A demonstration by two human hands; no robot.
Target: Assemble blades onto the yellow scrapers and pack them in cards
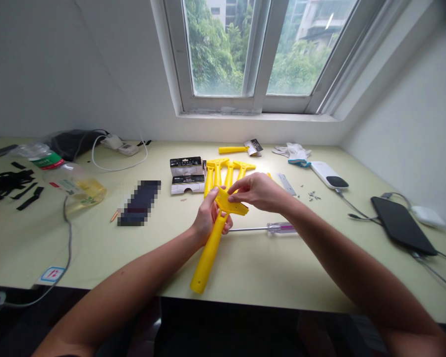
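Note:
A yellow scraper (pixel 210 253) is tilted over the front of the table, its handle pointing down toward the edge. My left hand (pixel 203 222) is closed around it just below the wide head. Above that head, my right hand (pixel 260 193) has its fingertips pinched against the flat face; whatever is between them is too small or hidden to make out. A screwdriver (pixel 280 228) with a clear, purple-streaked handle lies behind the hands. Several more yellow scrapers (pixel 241 171) lie just past them. To the right are a flat metal blade (pixel 287 184) and several small screws (pixel 312 196).
Black-and-white boxes (pixel 188 184) stand left of the scrapers. A packaged scraper (pixel 233 149) and white gloves (pixel 293 151) lie behind. Left are a bottle (pixel 74 186) and a pixelated dark rectangle (pixel 139 203); right, a white device (pixel 329 175) and a black phone (pixel 403 225) with cables.

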